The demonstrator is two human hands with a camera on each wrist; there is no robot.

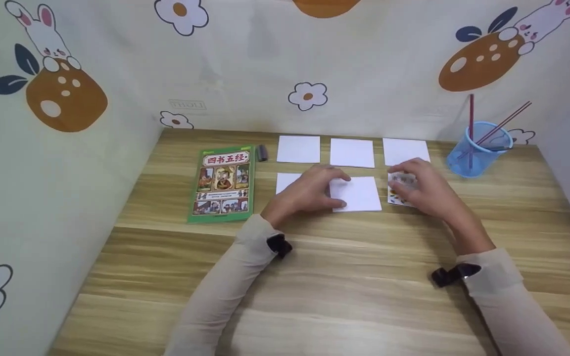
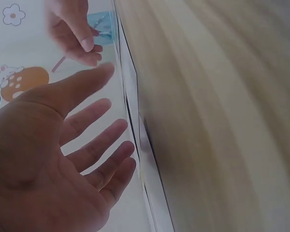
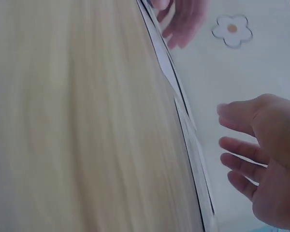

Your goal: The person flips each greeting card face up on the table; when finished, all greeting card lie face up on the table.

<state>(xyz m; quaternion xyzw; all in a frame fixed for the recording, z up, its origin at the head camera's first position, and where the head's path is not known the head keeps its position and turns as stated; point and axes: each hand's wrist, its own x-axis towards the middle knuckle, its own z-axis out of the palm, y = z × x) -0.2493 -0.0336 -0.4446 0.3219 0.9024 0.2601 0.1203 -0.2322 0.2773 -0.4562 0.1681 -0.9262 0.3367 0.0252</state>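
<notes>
Six cards on the wooden table: my left hand lies flat, fingers loosely spread, across two blank cards, while my right hand hovers fingers apart over the picture card.

picture card - half hidden under right hand

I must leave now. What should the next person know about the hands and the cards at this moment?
Left hand: fingers straight, resting across the two front-row white cards, left one and middle one.
Right hand: fingers straight, over the front-right card, which shows a printed picture.
Back row: three white cards, untouched.
Aside: green book at left, blue cup with sticks at right.
Done: one card shows its picture. Left: five cards show plain white.
</notes>
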